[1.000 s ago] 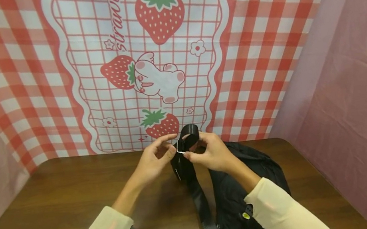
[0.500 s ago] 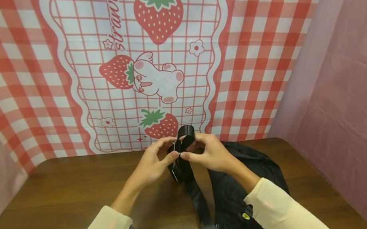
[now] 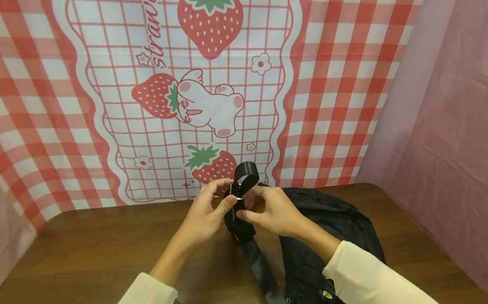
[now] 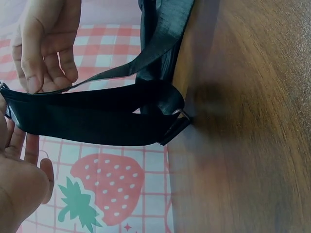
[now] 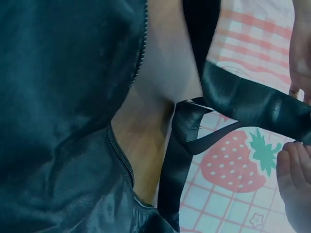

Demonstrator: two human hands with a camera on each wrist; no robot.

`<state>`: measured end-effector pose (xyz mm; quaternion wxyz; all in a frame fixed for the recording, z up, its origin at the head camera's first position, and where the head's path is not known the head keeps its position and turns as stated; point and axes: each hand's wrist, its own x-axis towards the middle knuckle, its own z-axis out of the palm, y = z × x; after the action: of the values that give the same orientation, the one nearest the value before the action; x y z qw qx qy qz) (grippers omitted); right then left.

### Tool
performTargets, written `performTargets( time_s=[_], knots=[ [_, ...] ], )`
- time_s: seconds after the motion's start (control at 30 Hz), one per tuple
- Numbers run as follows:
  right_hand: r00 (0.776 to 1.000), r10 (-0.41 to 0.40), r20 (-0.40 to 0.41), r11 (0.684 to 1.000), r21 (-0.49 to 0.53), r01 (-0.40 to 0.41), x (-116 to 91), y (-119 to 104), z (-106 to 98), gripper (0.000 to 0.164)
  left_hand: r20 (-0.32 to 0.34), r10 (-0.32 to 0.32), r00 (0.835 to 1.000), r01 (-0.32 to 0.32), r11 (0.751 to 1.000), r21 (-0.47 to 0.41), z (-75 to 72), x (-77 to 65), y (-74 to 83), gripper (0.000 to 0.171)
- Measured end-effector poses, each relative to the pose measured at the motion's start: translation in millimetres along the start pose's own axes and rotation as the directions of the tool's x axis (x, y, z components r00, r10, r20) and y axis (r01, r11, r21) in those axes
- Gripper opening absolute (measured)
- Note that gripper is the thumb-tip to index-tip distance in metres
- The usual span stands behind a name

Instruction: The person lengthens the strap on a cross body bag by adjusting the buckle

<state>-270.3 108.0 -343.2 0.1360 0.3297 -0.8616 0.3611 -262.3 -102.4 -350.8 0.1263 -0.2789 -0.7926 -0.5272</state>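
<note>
A black bag (image 3: 327, 245) lies on the table. Its black strap (image 3: 254, 263) rises to both hands and ends in an upright loop (image 3: 247, 172). My left hand (image 3: 199, 218) pinches the strap at a metal buckle (image 3: 239, 198), thumb in front and fingers behind. My right hand (image 3: 275, 212) holds the strap just below, thumb towards the fingers; in the left wrist view this right hand (image 4: 46, 46) has its thumb on the strap edge. A second metal fitting (image 4: 181, 114) hangs at the strap's lower fold. In the right wrist view the fingertips are partly cut off.
The brown wooden table (image 3: 78, 287) runs under both forearms. Behind it hangs a red-and-white checked cloth (image 3: 343, 76) with strawberry prints, and pink cloth (image 3: 480, 144) stands at the right side. A zip (image 5: 119, 155) runs along the bag.
My right hand has moved down from beside the buckle to the strap below it. The strap below has shifted slightly left. My left hand stays nearly in place.
</note>
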Motion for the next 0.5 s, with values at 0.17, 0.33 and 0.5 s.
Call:
performTargets(
  time_s=[0.17, 0.33, 0.5],
  knots=[
    [1.000, 0.011, -0.022, 0.999, 0.037, -0.010, -0.3, 0.8, -0.3, 0.013, 0.014, -0.002, 1.000, 0.002, 1.000, -0.008, -0.2, -0.5, 0.3, 0.044],
    [1.000, 0.006, 0.016, 0.996, 0.084, -0.008, -1.1, 6.1, -3.4, 0.009, 0.058, -0.004, 0.998, 0.004, 1.000, -0.009, -2.2, -1.3, 1.8, 0.048],
    [0.996, 0.005, 0.093, 0.993, 0.113, -0.016, -3.3, 12.3, -6.9, 0.007, 0.089, -0.005, 0.996, 0.007, 1.000, -0.028, -7.6, -1.7, 4.4, 0.048]
  ],
)
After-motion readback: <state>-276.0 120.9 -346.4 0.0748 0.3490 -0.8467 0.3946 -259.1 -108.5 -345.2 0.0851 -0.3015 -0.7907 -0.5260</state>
